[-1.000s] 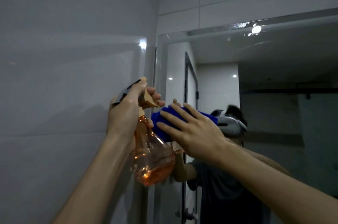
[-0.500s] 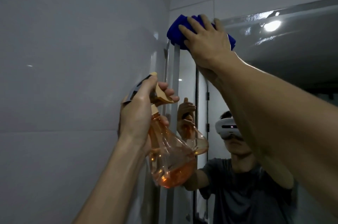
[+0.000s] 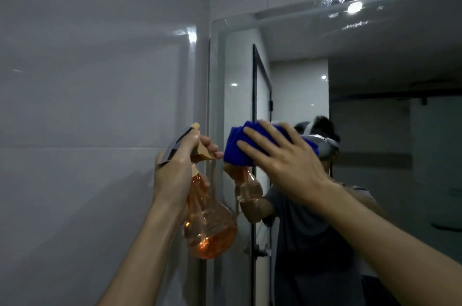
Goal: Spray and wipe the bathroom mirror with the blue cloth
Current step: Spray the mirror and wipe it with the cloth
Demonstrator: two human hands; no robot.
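Head view. The right hand (image 3: pixel 285 163) lies flat, fingers spread, pressing the folded blue cloth (image 3: pixel 238 146) against the bathroom mirror (image 3: pixel 375 75) near its left edge, at about mid-height of the visible glass. The hand does not pinch the cloth; it pins it to the surface under the palm and all 5 digits. The left hand (image 3: pixel 175 168) is wrapped around the neck of the spray bottle (image 3: pixel 210 225), with fingers curled over the trigger; whether the trigger is depressed cannot be told in this dim light. The bottle hangs just beside the mirror's edge, in front of the tiled wall (image 3: pixel 87 105), about a third full of orange liquid.

Judged step: wiping, with the sprayer held in reserve.

Risks: the cloth is held by pressure alone, so a lapse in pressure on wet glass could let it slide free and fall. The bottle sits close to the wiping hand; a leftward stroke could knock it, or an accidental squeeze could wet the wall rather than the glass.
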